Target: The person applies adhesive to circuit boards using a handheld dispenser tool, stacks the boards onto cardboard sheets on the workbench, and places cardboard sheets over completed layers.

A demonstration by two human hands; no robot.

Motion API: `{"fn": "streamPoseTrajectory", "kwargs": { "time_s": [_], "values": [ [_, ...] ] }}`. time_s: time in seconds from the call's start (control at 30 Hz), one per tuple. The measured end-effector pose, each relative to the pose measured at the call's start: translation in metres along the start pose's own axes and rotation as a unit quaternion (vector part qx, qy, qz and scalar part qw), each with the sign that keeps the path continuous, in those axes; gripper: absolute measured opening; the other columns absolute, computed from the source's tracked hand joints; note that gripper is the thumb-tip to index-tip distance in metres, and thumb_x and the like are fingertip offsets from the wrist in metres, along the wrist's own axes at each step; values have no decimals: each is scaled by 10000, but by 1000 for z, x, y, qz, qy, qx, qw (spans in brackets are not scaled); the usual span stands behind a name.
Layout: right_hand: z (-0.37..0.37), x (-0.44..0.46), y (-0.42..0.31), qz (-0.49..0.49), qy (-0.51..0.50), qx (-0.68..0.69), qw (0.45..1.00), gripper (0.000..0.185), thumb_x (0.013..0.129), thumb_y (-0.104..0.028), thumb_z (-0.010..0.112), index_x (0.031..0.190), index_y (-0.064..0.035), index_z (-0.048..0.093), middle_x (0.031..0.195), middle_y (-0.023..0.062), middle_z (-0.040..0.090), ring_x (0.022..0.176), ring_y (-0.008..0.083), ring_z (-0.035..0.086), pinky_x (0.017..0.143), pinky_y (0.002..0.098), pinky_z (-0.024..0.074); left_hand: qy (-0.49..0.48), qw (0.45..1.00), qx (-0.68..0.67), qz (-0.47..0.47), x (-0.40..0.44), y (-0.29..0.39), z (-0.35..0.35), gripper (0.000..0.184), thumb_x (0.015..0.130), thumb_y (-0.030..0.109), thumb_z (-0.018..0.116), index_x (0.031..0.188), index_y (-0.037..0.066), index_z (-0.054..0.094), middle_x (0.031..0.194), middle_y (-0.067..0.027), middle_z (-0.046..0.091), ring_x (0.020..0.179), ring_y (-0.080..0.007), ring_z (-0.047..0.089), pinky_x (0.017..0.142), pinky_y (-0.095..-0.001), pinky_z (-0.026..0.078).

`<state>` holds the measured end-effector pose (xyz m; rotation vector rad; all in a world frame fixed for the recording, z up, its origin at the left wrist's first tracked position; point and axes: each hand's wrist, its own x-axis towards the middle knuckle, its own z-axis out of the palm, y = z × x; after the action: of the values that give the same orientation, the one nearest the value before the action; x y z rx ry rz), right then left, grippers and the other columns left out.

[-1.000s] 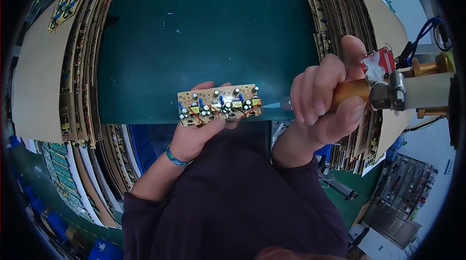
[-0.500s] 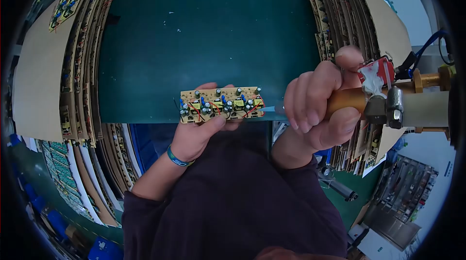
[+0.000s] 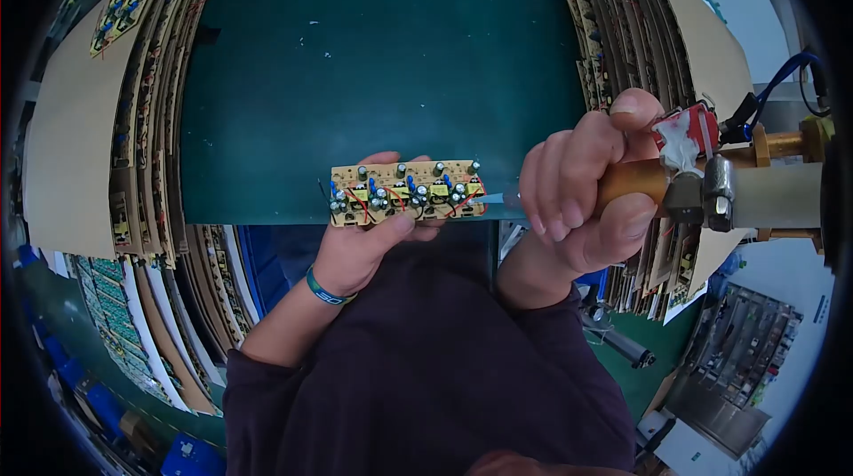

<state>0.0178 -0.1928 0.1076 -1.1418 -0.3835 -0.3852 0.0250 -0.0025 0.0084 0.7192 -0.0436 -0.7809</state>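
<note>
My left hand (image 3: 373, 240) grips a tan circuit board (image 3: 382, 176) by its lower edge, thumb in front and fingers behind. Capacitors, yellow transformers and red and black wires stand on the board. My right hand (image 3: 586, 183) is wrapped round a glue dispensing gun (image 3: 635, 187) with an orange-brown barrel, a red switch taped near its rear and a metal fitting. Its pale blue tapered nozzle (image 3: 490, 199) points left at the right end of the board. Whether the tip touches a component I cannot tell.
Stacks of cardboard sheets with circuit boards between them stand at the left (image 3: 147, 120) and right (image 3: 631, 40). The green tabletop (image 3: 382, 67) lies behind the board, with small white scraps on it. A blue cable (image 3: 786, 76) runs at the upper right.
Almost nothing differs. The board has shifted very slightly to the right and down, and the right index finger sits a little lower near the red switch.
</note>
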Motion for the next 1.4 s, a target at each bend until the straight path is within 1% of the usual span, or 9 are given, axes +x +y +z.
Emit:
{"fn": "streamPoseTrajectory", "kwargs": {
  "time_s": [0.23, 0.43, 0.53, 0.63, 0.67, 0.77, 1.2, 1.37, 1.4],
  "values": [
    [-2, 2, 0, -10, -15, -1, 1000, 639, 887, -368, 601, 1296, 7, 284, 624, -4, 448, 420, 68, 412, 351, 197, 377, -2, 1000, -4, 2, 0, 0, 0, 606, 859, -7, 568, 1360, 77, 237, 1393, -151, 378, 1094, -317, 566, 880, -408, 523],
    [3, 3, -3, -2, -15, -8, 1000, 691, 890, -367, 596, 1343, 3, 227, 640, 3, 457, 437, 76, 424, 365, 197, 387, 2, 1000, 8, 7, 1, -2, 2, 591, 864, -33, 551, 1352, 73, 236, 1391, -150, 379, 1105, -310, 559, 883, -413, 517],
    [7, 2, -3, 18, -37, -1, 999, 683, 891, -364, 596, 1343, -10, 226, 644, 7, 461, 438, 81, 425, 378, 202, 389, -1, 1000, 9, 11, 1, -4, 3, 582, 869, -29, 550, 1347, 70, 235, 1381, -148, 388, 1110, -306, 554, 884, -413, 515],
    [10, 1, 2, 10, -44, 10, 999, 654, 893, -358, 594, 1331, -23, 242, 649, 11, 467, 440, 85, 427, 384, 208, 386, -4, 1000, 3, 5, 1, -6, 1, 574, 868, -27, 556, 1340, 70, 244, 1370, -149, 396, 1120, -299, 546, 889, -414, 513],
    [8, 1, 5, -7, -72, 28, 997, 640, 895, -358, 591, 1323, -27, 250, 648, 12, 466, 439, 85, 425, 383, 209, 383, -3, 1000, 3, 12, 2, -6, 1, 574, 868, -27, 556, 1340, 70, 244, 1370, -149, 396, 1120, -299, 546, 889, -414, 513],
    [4, 1, 9, -18, -97, 51, 994, 615, 899, -361, 584, 1310, -35, 262, 639, 7, 456, 431, 82, 415, 381, 209, 379, -10, 1000, -1, 12, 2, -7, 2, 552, 865, -27, 566, 1322, 70, 272, 1357, -154, 407, 1140, -288, 532, 868, -404, 528],
    [1, 1, 12, -17, -90, 51, 995, 508, 900, -353, 587, 1214, -56, 322, 626, -3, 444, 427, 68, 411, 360, 198, 363, -17, 1000, 1, 3, 2, -5, 4, 556, 863, -20, 574, 1323, 72, 273, 1352, -145, 418, 1123, -286, 547, 838, -381, 546],
    [3, 1, 11, -13, -77, 42, 996, 492, 898, -352, 590, 1195, -58, 330, 626, -4, 444, 431, 65, 413, 363, 196, 365, -18, 1000, 5, 1, 2, -6, 2, 553, 862, -27, 569, 1323, 75, 280, 1349, -142, 426, 1096, -281, 566, 835, -378, 548],
    [1, 3, 14, -20, -91, 56, 994, 507, 898, -354, 590, 1209, -53, 325, 626, -4, 444, 433, 65, 413, 366, 195, 368, -18, 1000, 5, 1, 2, -6, 2, 553, 862, -27, 569, 1323, 75, 280, 1349, -142, 426, 1096, -281, 566, 835, -378, 548]
  ]
}}
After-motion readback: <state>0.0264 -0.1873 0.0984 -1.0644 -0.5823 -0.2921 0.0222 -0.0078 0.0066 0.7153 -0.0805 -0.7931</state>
